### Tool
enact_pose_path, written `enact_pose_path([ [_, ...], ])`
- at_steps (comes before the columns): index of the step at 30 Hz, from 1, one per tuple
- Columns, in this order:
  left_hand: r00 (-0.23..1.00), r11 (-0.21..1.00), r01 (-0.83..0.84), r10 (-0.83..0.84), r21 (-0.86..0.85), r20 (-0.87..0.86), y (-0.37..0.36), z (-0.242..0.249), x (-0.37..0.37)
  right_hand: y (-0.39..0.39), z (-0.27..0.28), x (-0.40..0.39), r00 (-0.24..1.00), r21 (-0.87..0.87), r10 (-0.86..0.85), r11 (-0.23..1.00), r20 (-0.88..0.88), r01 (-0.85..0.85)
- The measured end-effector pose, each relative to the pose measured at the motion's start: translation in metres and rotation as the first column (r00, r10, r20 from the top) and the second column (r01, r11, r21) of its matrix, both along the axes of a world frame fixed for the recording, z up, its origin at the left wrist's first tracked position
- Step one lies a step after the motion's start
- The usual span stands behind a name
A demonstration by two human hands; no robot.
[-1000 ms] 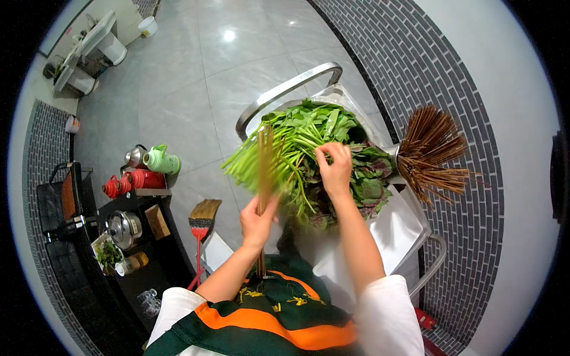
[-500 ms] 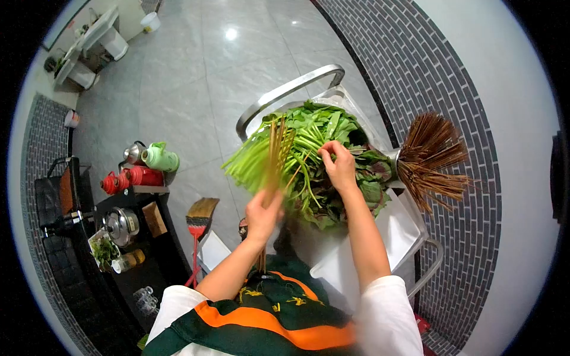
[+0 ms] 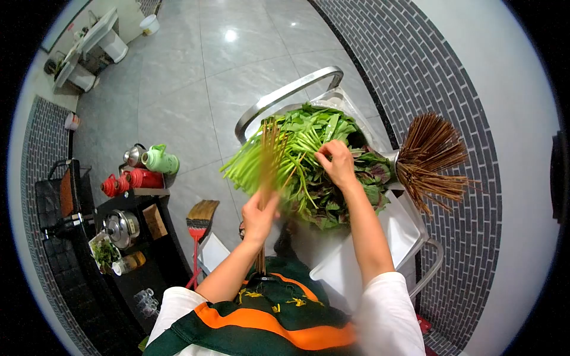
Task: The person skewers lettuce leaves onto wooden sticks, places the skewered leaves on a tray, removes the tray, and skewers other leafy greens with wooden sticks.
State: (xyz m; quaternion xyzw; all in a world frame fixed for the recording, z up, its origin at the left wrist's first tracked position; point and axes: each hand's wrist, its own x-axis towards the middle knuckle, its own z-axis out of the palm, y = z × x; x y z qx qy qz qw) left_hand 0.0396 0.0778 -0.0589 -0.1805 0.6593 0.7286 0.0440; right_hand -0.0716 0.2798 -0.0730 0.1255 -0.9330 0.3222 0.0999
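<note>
My left hand [image 3: 259, 218] is closed around a bundle of thin wooden sticks [image 3: 272, 148] that look like skewers; they stand up from the fist, blurred in part. Their lower ends come down in front of the dark green apron [image 3: 285, 305]. My right hand [image 3: 337, 165] hovers over the leafy greens with thumb and fingers pinched together; what is between them, if anything, is too small to name. Beneath both hands lies a heap of long-stemmed greens [image 3: 309, 133], beside darker purple-green leaves [image 3: 332, 210]. One thin stick [image 3: 293, 176] slants across the stems between my hands.
A metal-framed chair [image 3: 285, 92] bears the greens. Many brown sticks [image 3: 433, 163] fan out of a holder by the brick wall [image 3: 469, 237]. To the left, a black shelf [image 3: 148, 261] carries a lidded pot [image 3: 122, 229] and a green thermos [image 3: 160, 159]. A red-handled brush [image 3: 200, 222] stands nearby.
My left hand and the stick bundle have shifted slightly left. My right hand stays pinched over the greens, almost unmoved.
</note>
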Motion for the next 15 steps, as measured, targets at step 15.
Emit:
enact_pose_path([
  [15,0.996,0.998,0.069,-0.068,0.012,-0.063,0.008,0.036,-0.001,-0.002,0.057,0.018,0.922,-0.843,0.109,0.456,0.372,0.286],
])
